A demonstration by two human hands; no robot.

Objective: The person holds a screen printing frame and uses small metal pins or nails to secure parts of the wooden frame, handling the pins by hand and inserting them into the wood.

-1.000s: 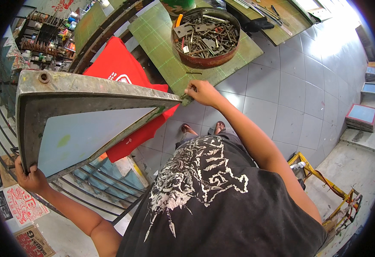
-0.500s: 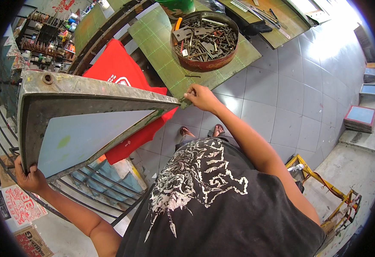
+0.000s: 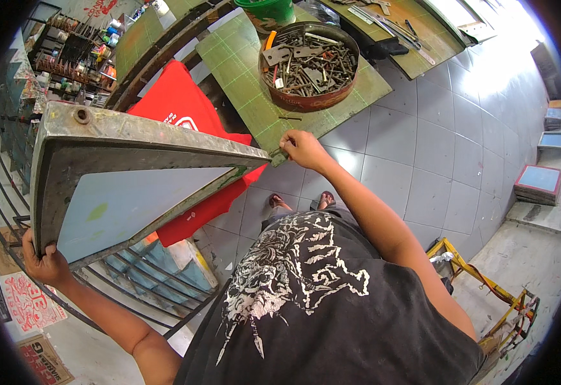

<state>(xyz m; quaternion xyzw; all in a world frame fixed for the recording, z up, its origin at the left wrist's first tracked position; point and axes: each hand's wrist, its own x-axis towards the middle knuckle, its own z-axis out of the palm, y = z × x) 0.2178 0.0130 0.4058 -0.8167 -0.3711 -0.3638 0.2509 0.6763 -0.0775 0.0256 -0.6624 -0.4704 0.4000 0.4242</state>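
Observation:
A screen printing frame point(image 3: 158, 135), with a worn metal border and a pale blue mesh point(image 3: 139, 205), stands tilted at the left. My left hand point(image 3: 48, 262) grips its lower left corner, the thumb on the inner side of the border. My right hand point(image 3: 303, 149) is closed in a pinch where the frame's far right corner meets the corner of a green board point(image 3: 229, 51). What lies between those fingertips is too small to make out. Behind and beneath the frame spreads a red shirt point(image 3: 184, 96) with a white print. A single screw point(image 3: 290, 117) rests on the board near my right hand.
On the board stands a round tin point(image 3: 312, 101) full of screws and metal plates, beside a green bucket point(image 3: 271, 11). Rulers and pens point(image 3: 399, 32) lie on another green board. A curved black railing point(image 3: 145, 282) runs below the frame. At right is a yellow metal frame point(image 3: 479, 276).
The screen frame's left end has shifted slightly right in the view. Both hands keep nearly the same places, the right one still pinched at the corner.

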